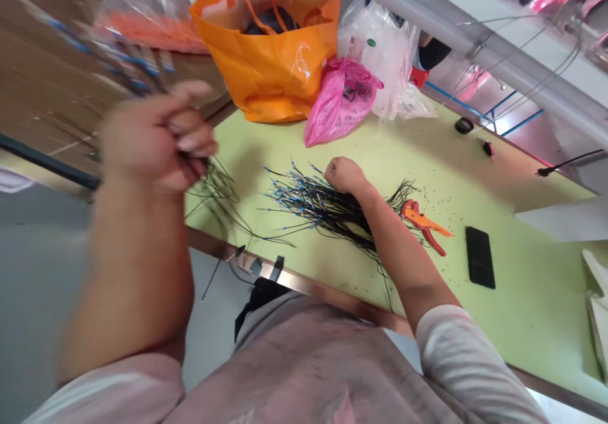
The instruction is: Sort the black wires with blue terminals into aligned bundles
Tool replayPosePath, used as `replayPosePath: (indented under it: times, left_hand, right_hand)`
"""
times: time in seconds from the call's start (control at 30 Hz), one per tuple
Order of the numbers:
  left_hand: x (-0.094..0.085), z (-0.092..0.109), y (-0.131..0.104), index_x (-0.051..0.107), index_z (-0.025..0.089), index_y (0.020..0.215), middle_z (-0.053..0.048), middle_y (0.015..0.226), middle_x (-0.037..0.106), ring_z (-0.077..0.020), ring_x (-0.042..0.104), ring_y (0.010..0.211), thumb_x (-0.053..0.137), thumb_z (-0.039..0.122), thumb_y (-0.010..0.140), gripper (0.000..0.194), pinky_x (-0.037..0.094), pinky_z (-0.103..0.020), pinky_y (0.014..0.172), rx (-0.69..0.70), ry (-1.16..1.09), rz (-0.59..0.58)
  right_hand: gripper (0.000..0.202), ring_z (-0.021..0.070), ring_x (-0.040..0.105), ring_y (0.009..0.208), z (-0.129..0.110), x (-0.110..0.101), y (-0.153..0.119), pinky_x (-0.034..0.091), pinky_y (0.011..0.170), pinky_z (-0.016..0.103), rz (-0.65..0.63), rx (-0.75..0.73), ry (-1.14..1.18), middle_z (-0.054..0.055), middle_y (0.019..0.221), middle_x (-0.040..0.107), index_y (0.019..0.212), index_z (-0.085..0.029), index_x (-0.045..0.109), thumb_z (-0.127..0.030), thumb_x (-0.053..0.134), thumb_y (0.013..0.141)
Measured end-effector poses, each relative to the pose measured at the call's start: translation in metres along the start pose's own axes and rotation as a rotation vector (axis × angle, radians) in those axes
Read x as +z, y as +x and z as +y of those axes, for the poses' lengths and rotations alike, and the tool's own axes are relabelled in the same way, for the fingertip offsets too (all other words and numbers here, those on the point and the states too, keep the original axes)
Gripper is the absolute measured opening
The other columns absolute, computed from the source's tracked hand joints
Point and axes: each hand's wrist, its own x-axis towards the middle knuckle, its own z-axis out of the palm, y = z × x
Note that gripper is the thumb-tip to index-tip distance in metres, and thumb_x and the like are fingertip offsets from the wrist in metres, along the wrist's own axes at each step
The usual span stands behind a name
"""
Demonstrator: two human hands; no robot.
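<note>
The person's left hand (159, 135), blurred, is raised at ten o'clock from the table's wire pile, its fingers curled tightly around a bundle of thin black wires (135, 66) with blue-and-white ends. The right hand (344, 173) is curled in a loose fist against the far edge of the pile of blue-tipped black wires (308, 202); whether it grips any cannot be told. The pile lies on the pale green tabletop (536, 303), its blue tips toward nine o'clock. From the pile, an orange-and-red wire stripper (425, 224) lies close at three o'clock, a black smartphone (481, 257) farther out between three and four, a knotted pink plastic bag (342, 101) at twelve and an orange tote bag (275, 72) at eleven.
</note>
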Motion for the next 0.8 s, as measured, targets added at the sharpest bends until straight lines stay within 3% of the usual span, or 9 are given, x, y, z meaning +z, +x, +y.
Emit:
replayPosePath:
  times: [0.13, 0.27, 0.37, 0.5, 0.63, 0.8]
  left_hand:
    - [0.041, -0.048, 0.006, 0.068, 0.012, 0.096, 0.008, 0.05, 0.025, -0.0092, 0.029, 0.04, 0.045, 0.006, 0.104, 0.025, 0.032, -0.02, 0.041, -0.256, -0.083, -0.185]
    - [0.066, -0.095, 0.012, 0.064, 0.012, 0.089, 0.008, 0.055, 0.032, -0.0054, 0.023, 0.039, 0.052, 0.007, 0.098, 0.015, 0.017, -0.017, 0.038, -0.401, -0.051, -0.261]
    - [0.082, -0.119, 0.013, 0.061, 0.013, 0.08, 0.006, 0.058, 0.041, -0.0043, 0.028, 0.04, 0.072, 0.013, 0.088, 0.013, 0.017, -0.016, 0.037, -0.401, 0.04, -0.266]
    - [0.096, -0.135, 0.012, 0.063, 0.014, 0.078, 0.002, 0.064, 0.053, -0.0049, 0.033, 0.042, 0.086, 0.02, 0.078, 0.024, 0.02, -0.019, 0.037, -0.282, 0.112, -0.236]
    - [0.097, -0.14, 0.014, 0.066, 0.013, 0.08, -0.001, 0.069, 0.06, -0.005, 0.034, 0.043, 0.084, 0.027, 0.082, 0.023, 0.021, -0.021, 0.037, -0.223, 0.117, -0.176]
    - [0.091, -0.143, 0.013, 0.066, 0.014, 0.077, 0.004, 0.055, 0.047, -0.0071, 0.031, 0.042, 0.082, 0.027, 0.083, 0.022, 0.018, -0.021, 0.038, -0.213, 0.162, -0.183]
  right_hand:
    - [0.019, 0.0172, 0.057, 0.067, 0.01, -0.002, 0.002, 0.047, 0.071, 0.031, -0.036, 0.0, 0.278, 0.005, 0.066, 0.067, 0.067, -0.016, 0.069, -0.019, 0.076, 0.084]
    - [0.019, 0.0123, 0.054, 0.062, 0.027, -0.003, -0.002, 0.046, 0.065, 0.026, 0.004, 0.036, 0.78, 0.0, 0.066, 0.067, 0.071, -0.016, 0.071, -0.028, 0.084, 0.078]
    - [0.028, 0.0118, 0.058, 0.064, 0.033, -0.002, -0.007, 0.05, 0.066, 0.025, 0.017, 0.051, 1.041, 0.0, 0.069, 0.072, 0.076, -0.016, 0.075, -0.032, 0.096, 0.066]
    - [0.049, 0.0143, 0.069, 0.073, 0.033, 0.002, -0.013, 0.058, 0.074, 0.027, 0.005, 0.064, 1.21, 0.002, 0.08, 0.079, 0.088, -0.016, 0.079, -0.028, 0.106, 0.049]
    - [0.051, 0.0148, 0.071, 0.076, 0.033, 0.01, -0.012, 0.06, 0.075, 0.028, 0.065, 0.047, 1.307, 0.003, 0.084, 0.081, 0.089, -0.017, 0.079, -0.033, 0.107, 0.049]
    - [0.049, 0.0154, 0.072, 0.075, 0.024, 0.015, -0.009, 0.061, 0.076, 0.029, 0.208, 0.064, 1.294, 0.002, 0.081, 0.08, 0.086, -0.018, 0.078, -0.041, 0.106, 0.053]
